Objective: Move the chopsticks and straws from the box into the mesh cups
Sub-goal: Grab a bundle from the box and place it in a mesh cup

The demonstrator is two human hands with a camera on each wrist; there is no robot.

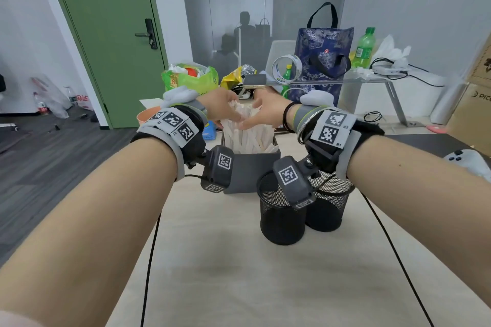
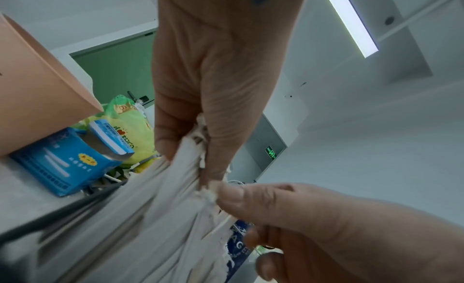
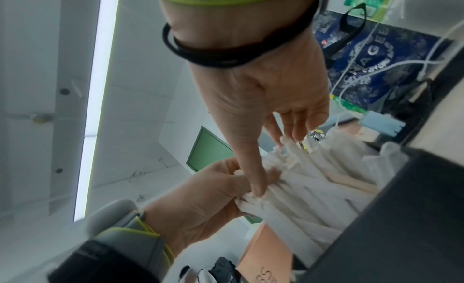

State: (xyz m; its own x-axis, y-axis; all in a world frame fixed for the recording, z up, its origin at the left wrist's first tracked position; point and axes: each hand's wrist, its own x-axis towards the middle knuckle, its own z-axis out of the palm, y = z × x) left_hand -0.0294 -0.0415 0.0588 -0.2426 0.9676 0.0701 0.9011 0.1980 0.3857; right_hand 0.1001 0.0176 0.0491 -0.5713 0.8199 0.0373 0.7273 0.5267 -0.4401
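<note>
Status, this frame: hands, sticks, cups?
Left hand pinches wrapped sticks in box. Right hand thumb on them, grip unclear. Mesh cups show no sticks. No obstruction seen.

Two mesh cups, one box — dark

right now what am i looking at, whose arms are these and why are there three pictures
These are a person's bare arms wearing tracking bands with small cameras. The wide picture comes from a head camera; the other two look along each wrist at the fingers. On the table stand a dark box packed with paper-wrapped sticks and two black mesh cups. The left hand pinches some wrapper tops; the right hand touches the tops beside it, grip unclear.
</note>
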